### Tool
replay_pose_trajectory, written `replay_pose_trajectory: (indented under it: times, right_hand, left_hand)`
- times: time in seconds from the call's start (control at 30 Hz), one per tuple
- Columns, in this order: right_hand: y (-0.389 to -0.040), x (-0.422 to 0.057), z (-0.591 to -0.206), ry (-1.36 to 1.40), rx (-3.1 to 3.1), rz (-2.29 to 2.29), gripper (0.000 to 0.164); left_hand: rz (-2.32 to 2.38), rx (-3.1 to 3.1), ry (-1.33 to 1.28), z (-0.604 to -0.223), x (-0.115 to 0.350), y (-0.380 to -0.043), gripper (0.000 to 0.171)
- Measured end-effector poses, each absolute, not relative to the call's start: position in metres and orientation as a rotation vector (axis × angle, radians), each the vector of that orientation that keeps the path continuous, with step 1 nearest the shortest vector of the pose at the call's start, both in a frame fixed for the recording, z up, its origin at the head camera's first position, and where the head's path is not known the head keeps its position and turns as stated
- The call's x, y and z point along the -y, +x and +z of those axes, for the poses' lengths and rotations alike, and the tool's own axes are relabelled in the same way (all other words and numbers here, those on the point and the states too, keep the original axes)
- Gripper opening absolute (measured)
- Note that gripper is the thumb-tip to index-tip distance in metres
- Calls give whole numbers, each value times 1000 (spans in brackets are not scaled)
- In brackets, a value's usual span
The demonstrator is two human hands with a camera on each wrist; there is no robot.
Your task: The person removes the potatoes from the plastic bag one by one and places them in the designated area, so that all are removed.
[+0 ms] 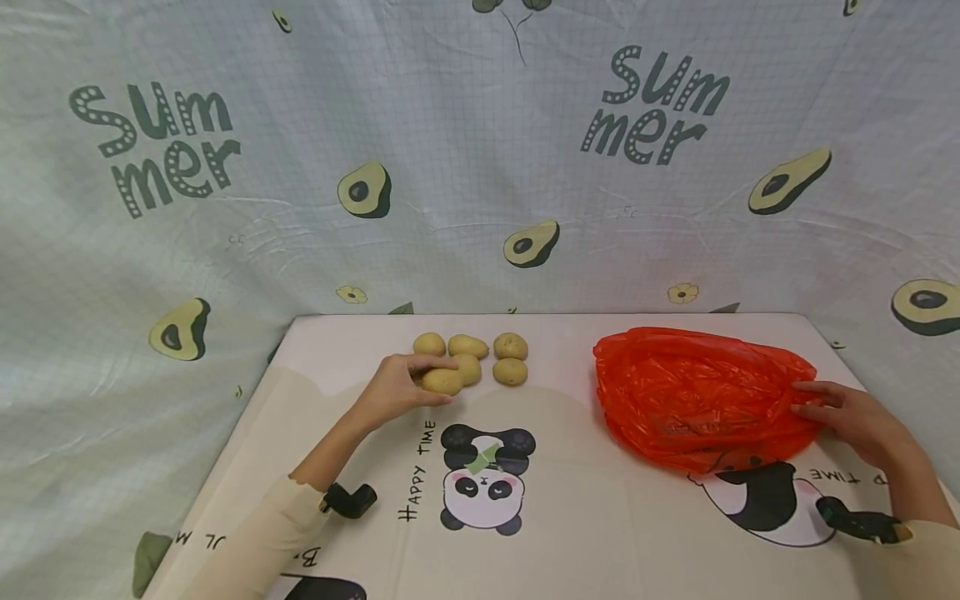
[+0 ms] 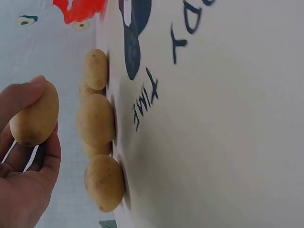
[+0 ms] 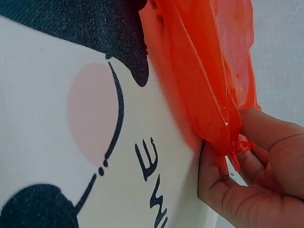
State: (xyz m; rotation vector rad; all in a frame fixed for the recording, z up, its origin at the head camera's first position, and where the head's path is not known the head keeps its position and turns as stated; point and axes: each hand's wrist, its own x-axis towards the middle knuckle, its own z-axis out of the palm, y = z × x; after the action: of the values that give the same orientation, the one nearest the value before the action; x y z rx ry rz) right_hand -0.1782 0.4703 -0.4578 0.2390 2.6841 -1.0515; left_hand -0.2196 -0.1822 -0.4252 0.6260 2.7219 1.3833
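My left hand [image 1: 397, 385] grips a potato [image 2: 35, 114] between thumb and fingers, and the left wrist view shows it lifted off the tabletop. Several other potatoes [image 1: 511, 372] lie grouped just beyond and to the right of that hand, near the table's back edge. Over on the right, a red plastic bag [image 1: 697, 400] lies spread and crumpled on the table. My right hand [image 1: 855, 417] holds the bag's right edge, and in the right wrist view the thumb and fingers [image 3: 270, 128] pinch its thin film. What the bag may contain cannot be seen.
A pale tablecloth [image 1: 585, 500] printed with pandas and lettering covers the table. Behind it hangs a light curtain [image 1: 450, 125] with avocado prints and "summer" lettering. Each wrist carries a small black device, such as the left one [image 1: 351, 500].
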Motion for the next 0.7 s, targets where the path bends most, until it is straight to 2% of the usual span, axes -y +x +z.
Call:
replay_pose_trajectory:
  times: [0.37, 0.7]
  right_hand:
    - [-178, -471, -458, 242, -2697, -1049, 73]
    - [-179, -476, -464, 371, -2683, -1106, 91]
  left_hand:
    - [1339, -2723, 596, -430, 199, -221, 46]
    - [1367, -2702, 553, -435, 216, -219, 50]
